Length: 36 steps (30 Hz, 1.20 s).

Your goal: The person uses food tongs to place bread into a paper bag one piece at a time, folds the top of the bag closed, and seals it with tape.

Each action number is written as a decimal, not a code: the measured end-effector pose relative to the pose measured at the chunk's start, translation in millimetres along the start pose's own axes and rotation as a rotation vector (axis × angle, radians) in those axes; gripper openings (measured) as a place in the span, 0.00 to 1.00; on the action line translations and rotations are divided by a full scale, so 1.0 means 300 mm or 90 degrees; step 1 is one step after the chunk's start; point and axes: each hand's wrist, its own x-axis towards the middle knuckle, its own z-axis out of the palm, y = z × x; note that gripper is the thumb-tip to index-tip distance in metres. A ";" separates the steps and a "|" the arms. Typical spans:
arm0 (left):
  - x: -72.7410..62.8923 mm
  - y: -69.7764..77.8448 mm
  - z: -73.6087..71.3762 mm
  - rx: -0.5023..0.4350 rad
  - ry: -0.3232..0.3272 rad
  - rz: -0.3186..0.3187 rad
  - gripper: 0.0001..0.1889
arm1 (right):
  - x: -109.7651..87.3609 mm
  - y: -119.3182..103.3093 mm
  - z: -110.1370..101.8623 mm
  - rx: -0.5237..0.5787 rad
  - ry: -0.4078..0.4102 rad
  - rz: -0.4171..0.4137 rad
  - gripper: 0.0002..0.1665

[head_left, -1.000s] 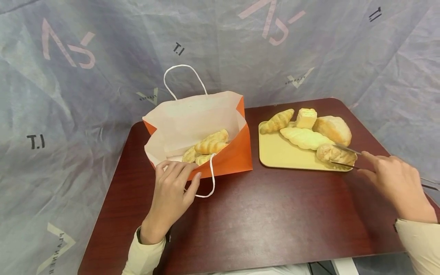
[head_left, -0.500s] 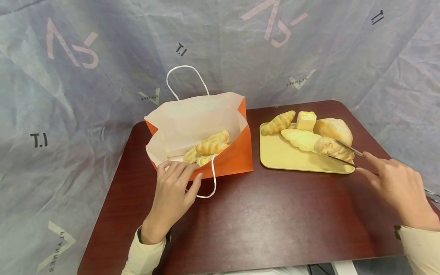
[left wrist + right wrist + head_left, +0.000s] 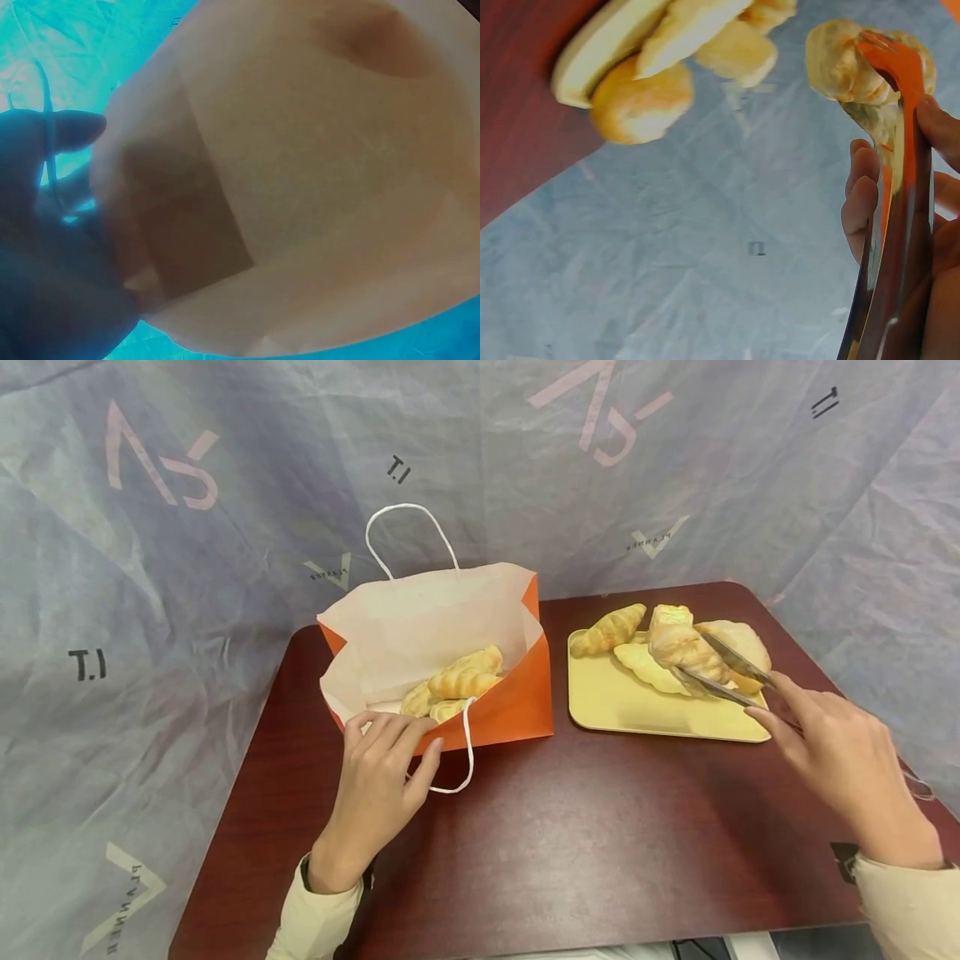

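Note:
My left hand point(image 3: 382, 777) grips the front rim of an orange paper bag point(image 3: 517, 702), fingers over the edge and thumb outside. The bag stands open, with white inside and several bread pieces point(image 3: 461, 681) at its bottom. In the left wrist view, the pale bag wall point(image 3: 322, 172) fills most of the picture beside the hand. My right hand point(image 3: 847, 760) holds metal tongs point(image 3: 738, 660), also seen in the right wrist view. Between the tong tips is a knobbly bread roll point(image 3: 832, 60), raised over the yellow tray point(image 3: 600, 706).
On the tray lie a croissant-like roll point(image 3: 611, 628), a long bread point(image 3: 643, 665), a square bread point(image 3: 671, 615) and a round loaf point(image 3: 746, 642). White cord handles point(image 3: 408, 506) stick up behind the bag and hang in front. Printed grey cloth point(image 3: 480, 468) encloses the dark red table point(image 3: 585, 835).
The tongs have lifted the knobbly roll from the tray's front right corner and carried it left and up, over the other breads. My left hand has stayed at the bag rim.

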 end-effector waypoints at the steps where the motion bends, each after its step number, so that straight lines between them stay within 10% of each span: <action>1: 0.001 0.001 0.000 0.001 0.000 0.000 0.10 | 0.010 -0.010 0.000 0.001 0.009 -0.006 0.41; 36: 0.013 0.029 0.019 0.006 0.004 0.006 0.10 | 0.271 -0.271 0.000 0.164 0.194 -0.068 0.33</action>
